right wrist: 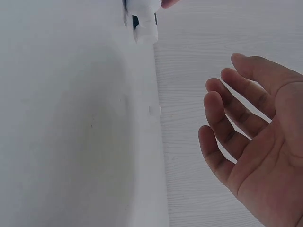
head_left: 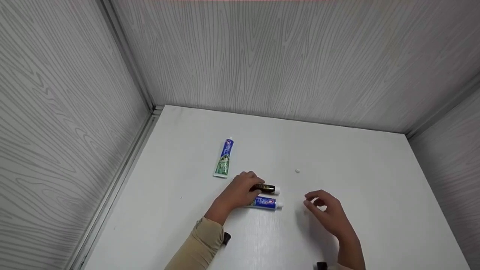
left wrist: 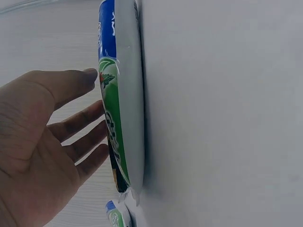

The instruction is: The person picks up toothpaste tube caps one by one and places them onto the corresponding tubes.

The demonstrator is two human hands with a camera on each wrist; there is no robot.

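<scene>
My left hand [head_left: 242, 189] grips a black toothpaste tube [head_left: 267, 188] with a white cap, its fingers on the far side and thumb on the near side. Right beside that tube lies a blue and green toothpaste tube [head_left: 264, 202], cap to the right, partly covered by the hand. In the left wrist view this tube [left wrist: 113, 90] stands before the fingertips and hides most of the black one [left wrist: 116, 172]. My right hand [head_left: 328, 212] hovers to the right of the caps, fingers loosely bent and holding nothing; the right wrist view shows its palm [right wrist: 265, 165].
Another blue and green toothpaste tube [head_left: 224, 157] lies farther back on the left, its cap end pointing away. A small white round piece [head_left: 297, 170] lies on the white table [head_left: 356, 168]. Wood-grained panels [head_left: 262, 56] enclose the back and sides.
</scene>
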